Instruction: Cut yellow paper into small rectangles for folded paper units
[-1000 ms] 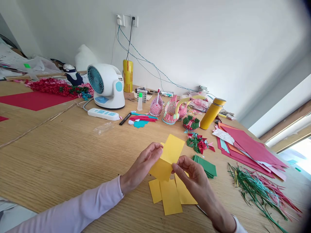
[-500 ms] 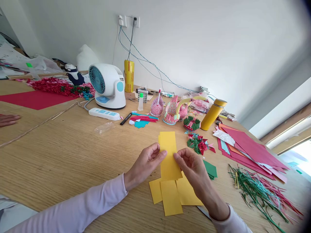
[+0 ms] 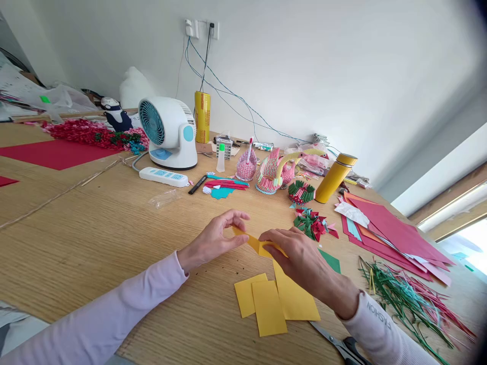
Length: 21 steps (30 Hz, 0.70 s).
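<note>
A strip of yellow paper [image 3: 254, 243] is bent between my two hands above the table. My left hand [image 3: 218, 237] pinches its left end between thumb and fingers. Over the right end, my right hand [image 3: 292, 256] is closed, its fingers covering part of the paper. Just below lie several flat yellow paper pieces [image 3: 269, 308], partly overlapping. Scissors [image 3: 342, 349] rest on the table under my right forearm, blades pointing up and left. A small stack of green paper [image 3: 330, 260] sits beyond my right wrist, partly hidden by it.
Folded paper triangles [image 3: 312, 223], a small paper basket [image 3: 301, 192] and paper swans [image 3: 272, 172] stand behind my hands. A yellow bottle [image 3: 336, 178], red paper sheets [image 3: 399, 228] and shredded strips [image 3: 407, 294] are right. A fan [image 3: 167, 132] and power strip [image 3: 163, 176] stand left.
The yellow strip was held upright and flat; now it is turned sideways and bent. My left hand has moved left, and the scissors show more. Another person's hand has left the left edge.
</note>
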Each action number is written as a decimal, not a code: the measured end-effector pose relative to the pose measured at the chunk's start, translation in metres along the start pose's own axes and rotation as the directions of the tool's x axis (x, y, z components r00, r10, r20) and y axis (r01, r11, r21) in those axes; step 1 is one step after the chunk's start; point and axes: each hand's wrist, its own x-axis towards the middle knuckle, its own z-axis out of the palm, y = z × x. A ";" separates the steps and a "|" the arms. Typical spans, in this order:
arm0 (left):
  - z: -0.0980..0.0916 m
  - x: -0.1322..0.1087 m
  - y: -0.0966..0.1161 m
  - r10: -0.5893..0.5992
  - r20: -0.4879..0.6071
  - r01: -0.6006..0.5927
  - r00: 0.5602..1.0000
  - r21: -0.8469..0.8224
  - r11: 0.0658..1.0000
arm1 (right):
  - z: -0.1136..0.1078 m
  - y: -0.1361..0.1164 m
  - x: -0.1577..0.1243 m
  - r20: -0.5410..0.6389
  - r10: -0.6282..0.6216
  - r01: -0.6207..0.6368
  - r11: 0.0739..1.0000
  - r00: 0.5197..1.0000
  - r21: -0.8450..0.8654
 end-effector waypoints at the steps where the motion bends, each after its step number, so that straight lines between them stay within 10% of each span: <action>1: -0.003 -0.001 -0.003 0.005 0.052 -0.009 0.999 0.073 0.997 | 0.003 0.001 0.000 0.032 -0.004 0.005 1.000 0.999 -0.008; 21: 0.006 -0.008 -0.021 -0.107 0.136 0.069 0.985 0.258 0.964 | 0.026 0.001 0.002 0.102 0.147 -0.139 0.987 0.984 -0.082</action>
